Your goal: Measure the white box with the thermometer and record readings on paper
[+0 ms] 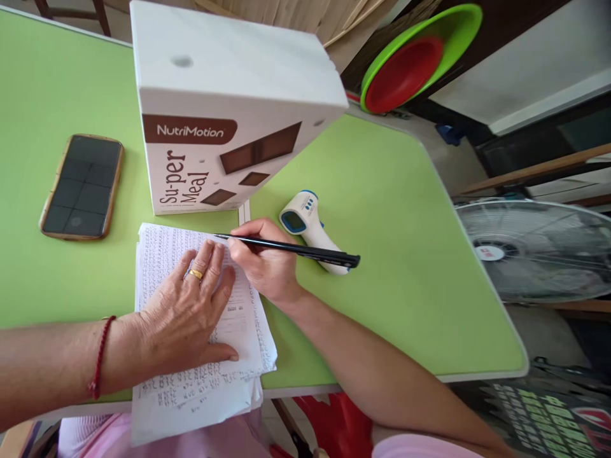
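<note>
Right hand (260, 257) is gripping the pen (291, 249), writing on the papers (191, 331) at the table's near edge. Left hand (188, 315) is lying flat and unclenched, pinning the papers.

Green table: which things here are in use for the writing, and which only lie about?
In use: left hand flat on papers; right hand holding pen.
Lying about: phone, NutriMotion box, thermometer, bowls, fan.

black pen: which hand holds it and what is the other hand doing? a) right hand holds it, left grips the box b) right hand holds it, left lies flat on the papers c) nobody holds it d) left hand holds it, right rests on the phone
b: the right hand grips the black pen while the left hand lies flat on the papers.
</note>
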Tool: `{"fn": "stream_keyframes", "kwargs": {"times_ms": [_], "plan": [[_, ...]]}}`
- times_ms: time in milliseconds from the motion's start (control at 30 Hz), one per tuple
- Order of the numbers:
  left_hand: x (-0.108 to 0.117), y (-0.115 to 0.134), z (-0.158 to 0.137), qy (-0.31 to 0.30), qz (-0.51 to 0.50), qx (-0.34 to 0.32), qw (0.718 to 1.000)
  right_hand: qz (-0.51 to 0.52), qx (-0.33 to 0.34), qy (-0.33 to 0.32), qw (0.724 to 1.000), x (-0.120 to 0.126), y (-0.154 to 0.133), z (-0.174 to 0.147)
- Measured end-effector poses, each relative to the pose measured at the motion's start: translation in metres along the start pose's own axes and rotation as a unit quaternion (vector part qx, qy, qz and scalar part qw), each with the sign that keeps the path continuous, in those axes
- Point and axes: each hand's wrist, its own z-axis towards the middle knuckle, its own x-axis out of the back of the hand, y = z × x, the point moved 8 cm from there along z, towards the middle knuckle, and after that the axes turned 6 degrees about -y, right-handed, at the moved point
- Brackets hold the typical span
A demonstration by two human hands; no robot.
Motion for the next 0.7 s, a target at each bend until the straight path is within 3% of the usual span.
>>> {"fn": "stream_keyframes", "kwargs": {"times_ms": [700], "plan": [[0.0030, 0.0020, 0.0000, 0.022, 0.013, -0.004, 1.000, -0.026, 0.058, -0.026, 0.998, -0.0027, -0.0094, 0.0015]]}}
